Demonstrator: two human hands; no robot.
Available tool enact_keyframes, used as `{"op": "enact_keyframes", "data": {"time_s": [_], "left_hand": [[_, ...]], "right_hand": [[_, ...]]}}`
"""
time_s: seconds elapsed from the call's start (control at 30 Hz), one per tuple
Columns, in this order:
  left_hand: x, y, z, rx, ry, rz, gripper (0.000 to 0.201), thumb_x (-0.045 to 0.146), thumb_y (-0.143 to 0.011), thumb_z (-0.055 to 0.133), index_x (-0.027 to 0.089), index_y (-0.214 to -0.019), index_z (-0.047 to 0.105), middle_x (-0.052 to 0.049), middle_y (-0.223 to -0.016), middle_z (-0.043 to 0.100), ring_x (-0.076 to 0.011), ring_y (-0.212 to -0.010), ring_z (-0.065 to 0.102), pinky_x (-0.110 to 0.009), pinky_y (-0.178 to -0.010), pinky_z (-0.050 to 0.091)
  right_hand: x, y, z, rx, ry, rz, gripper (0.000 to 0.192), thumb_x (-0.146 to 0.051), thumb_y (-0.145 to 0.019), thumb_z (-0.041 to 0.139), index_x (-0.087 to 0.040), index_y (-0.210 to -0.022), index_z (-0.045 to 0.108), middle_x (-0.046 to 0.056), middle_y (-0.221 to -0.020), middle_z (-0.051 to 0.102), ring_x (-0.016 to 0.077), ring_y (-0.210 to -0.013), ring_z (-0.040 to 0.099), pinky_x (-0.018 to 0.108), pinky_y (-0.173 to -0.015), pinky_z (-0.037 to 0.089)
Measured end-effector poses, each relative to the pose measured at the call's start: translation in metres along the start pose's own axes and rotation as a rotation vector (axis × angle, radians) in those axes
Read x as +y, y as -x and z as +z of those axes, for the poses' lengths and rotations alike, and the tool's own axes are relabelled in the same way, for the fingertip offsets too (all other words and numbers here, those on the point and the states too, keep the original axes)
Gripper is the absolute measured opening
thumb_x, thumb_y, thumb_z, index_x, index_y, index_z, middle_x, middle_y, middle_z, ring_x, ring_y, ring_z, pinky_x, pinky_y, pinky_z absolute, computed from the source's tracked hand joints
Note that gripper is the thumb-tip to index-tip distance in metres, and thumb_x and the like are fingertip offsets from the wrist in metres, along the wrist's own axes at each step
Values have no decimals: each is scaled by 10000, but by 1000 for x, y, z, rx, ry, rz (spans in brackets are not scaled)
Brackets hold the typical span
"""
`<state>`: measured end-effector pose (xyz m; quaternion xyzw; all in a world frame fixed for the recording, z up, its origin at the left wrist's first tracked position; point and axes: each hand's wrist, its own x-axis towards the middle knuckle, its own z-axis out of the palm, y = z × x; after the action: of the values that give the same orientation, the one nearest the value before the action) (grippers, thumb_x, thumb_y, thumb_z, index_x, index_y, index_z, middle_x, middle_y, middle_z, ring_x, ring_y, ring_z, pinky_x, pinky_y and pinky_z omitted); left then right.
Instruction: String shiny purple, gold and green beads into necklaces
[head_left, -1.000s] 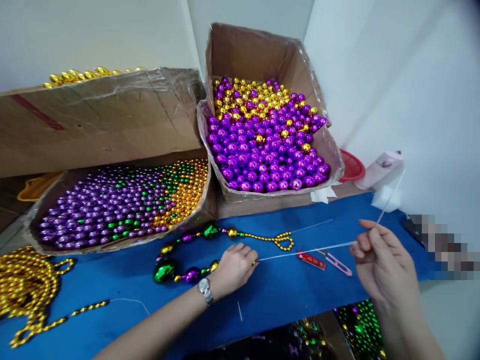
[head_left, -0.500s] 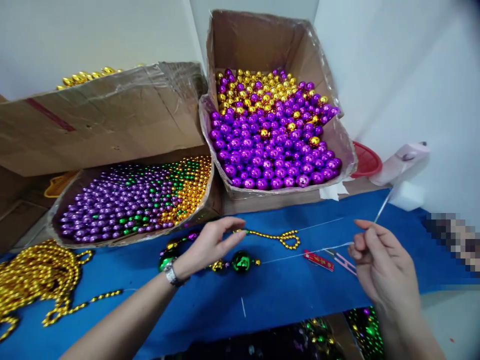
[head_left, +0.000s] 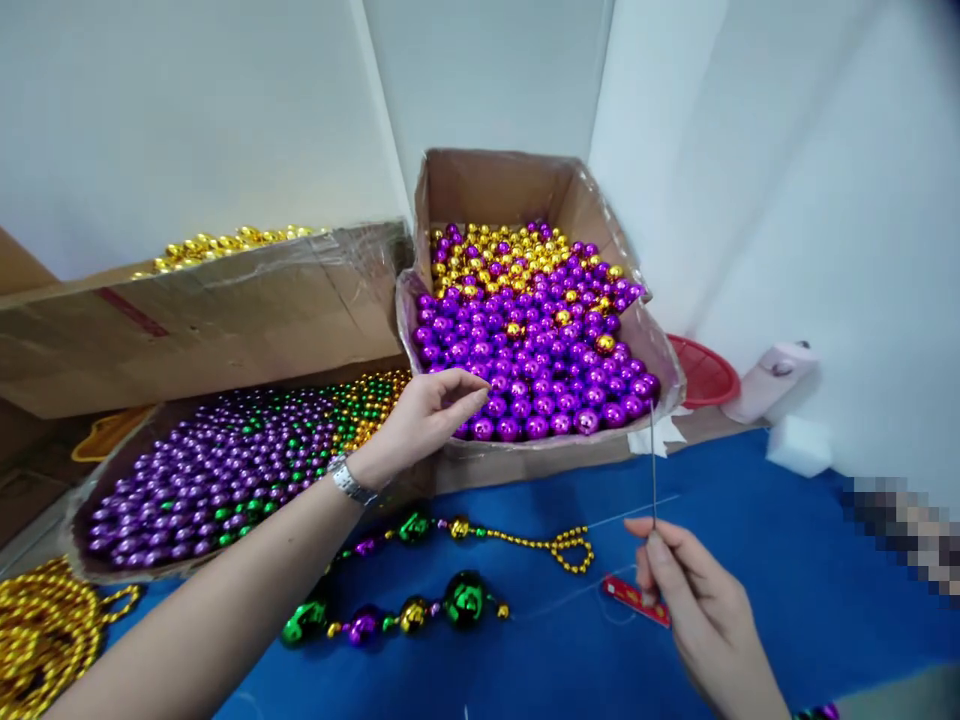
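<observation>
My left hand (head_left: 424, 415) is raised over the near edge of the cardboard box of large purple and gold beads (head_left: 525, 330), fingers apart and holding nothing. My right hand (head_left: 694, 610) pinches a long thin needle (head_left: 653, 465) that points straight up, with white thread trailing from it. On the blue cloth (head_left: 750, 540) below lies a partly strung necklace (head_left: 420, 590) of green, purple and gold beads with a small gold loop at its end.
A low box of small purple, green and gold beads (head_left: 225, 460) stands at the left, with a taller box behind it. Gold bead strands (head_left: 41, 640) pile at far left. A red item (head_left: 634, 600), red lid (head_left: 701, 370), pink bottle (head_left: 772, 380) and white sponge (head_left: 799, 445) lie to the right.
My left hand left the necklace and rose to the big bead box. My right hand swung the needle upright and moved left. The view tilted up.
</observation>
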<state>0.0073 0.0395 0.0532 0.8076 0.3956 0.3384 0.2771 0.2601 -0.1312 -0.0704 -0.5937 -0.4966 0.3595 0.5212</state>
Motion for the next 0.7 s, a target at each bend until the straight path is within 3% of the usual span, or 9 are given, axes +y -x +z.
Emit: {"op": "enact_keyframes", "data": {"time_s": [0.1, 0.2, 0.27, 0.4, 0.47, 0.7], "left_hand": [[-12, -29, 4, 14, -246, 38, 248, 287, -885, 465, 128, -978, 632, -69, -874, 683, -142, -750, 603, -245, -672, 474], [-24, -51, 14, -69, -574, 72, 237, 276, -878, 458, 150, -991, 623, -78, -899, 674, -171, -804, 605, -279, -736, 459], [-32, -61, 24, -115, -678, 68, 216, 286, -830, 522, 161, -972, 628, -100, -910, 662, -229, -863, 592, -324, -743, 450], [-44, -74, 39, -162, -762, 25, 234, 275, -755, 595, 167, -962, 614, -130, -881, 649, -318, -959, 552, -376, -740, 437], [-47, -78, 42, -184, -767, 12, 234, 272, -744, 595, 173, -956, 608, -123, -846, 643, -314, -925, 567, -383, -736, 439], [-48, -77, 48, -151, -596, 35, 302, 169, -666, 598, 160, -969, 596, -106, -942, 582, -255, -801, 598, -375, -729, 460]], "right_hand": [[-1, -1, 4, -18, -18, 17, 339, -471, -889, 490, -204, -1071, 592, -2, -655, 559, 134, -559, 544, 217, -514, 470], [-6, 1, 11, -22, -64, 43, 358, -489, -885, 486, -194, -1046, 609, 0, -643, 556, 135, -556, 545, 215, -508, 469], [-8, 3, 17, -7, -88, 60, 368, -499, -889, 470, -192, -1025, 620, -3, -634, 547, 131, -550, 538, 209, -496, 459], [-7, 3, 26, -86, -52, 52, 397, -516, -887, 461, -186, -1043, 618, 2, -646, 563, 137, -561, 554, 211, -497, 458], [-6, 2, 30, -127, -34, 43, 420, -524, -889, 452, -176, -1061, 611, 9, -650, 574, 147, -570, 569, 218, -502, 464], [-8, 4, 46, -74, -10, -28, 406, -488, -919, 410, -170, -1060, 620, 3, -614, 568, 137, -544, 560, 203, -499, 450]]}}
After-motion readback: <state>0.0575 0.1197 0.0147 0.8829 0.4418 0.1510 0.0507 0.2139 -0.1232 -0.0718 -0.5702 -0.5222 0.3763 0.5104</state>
